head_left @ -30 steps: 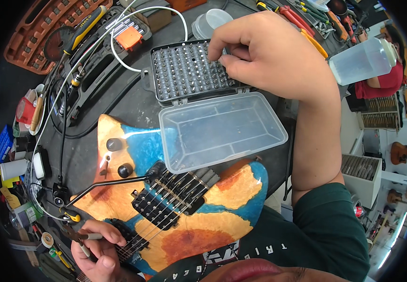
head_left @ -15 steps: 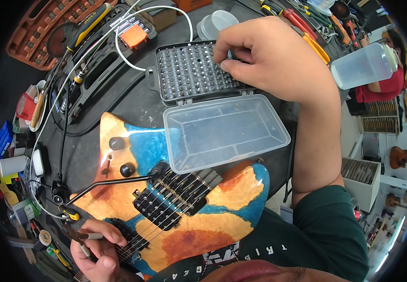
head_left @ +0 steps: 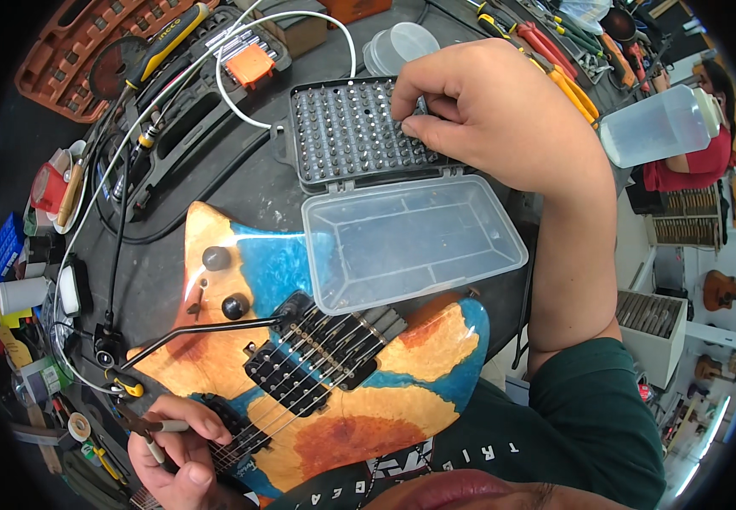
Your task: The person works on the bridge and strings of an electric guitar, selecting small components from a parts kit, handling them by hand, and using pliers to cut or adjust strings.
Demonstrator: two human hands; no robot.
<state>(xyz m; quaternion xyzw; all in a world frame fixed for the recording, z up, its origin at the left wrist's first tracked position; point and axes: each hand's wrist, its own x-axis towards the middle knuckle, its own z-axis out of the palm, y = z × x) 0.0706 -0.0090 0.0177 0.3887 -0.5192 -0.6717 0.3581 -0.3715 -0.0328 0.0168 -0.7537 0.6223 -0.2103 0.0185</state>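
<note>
My right hand (head_left: 491,115) reaches over a black case (head_left: 334,178) filled with rows of small screwdriver bits (head_left: 346,127). Its thumb and forefinger are pinched at the case's right side; whatever lies between the tips is too small to make out. The case's clear lid (head_left: 414,242) lies folded back, overlapping the body of an electric guitar (head_left: 368,438) in burl wood and blue resin. In my left hand (head_left: 181,459), beside the guitar's neck-end pickup, are pliers (head_left: 172,426) with pale grips, held loosely among the fingers. A black tremolo arm (head_left: 198,328) crosses the guitar.
Clear round lids (head_left: 402,47) lie behind the case. A white cable (head_left: 223,81) loops across a dark socket-set tray (head_left: 176,140). Pliers and other hand tools (head_left: 546,47) crowd the far right, near a translucent bottle (head_left: 653,127). A person in red (head_left: 695,153) is farther off.
The view has shifted slightly. My right thumb and forefinger remain pinched over the bits, with small finger movement. My left hand stays put with the pliers.
</note>
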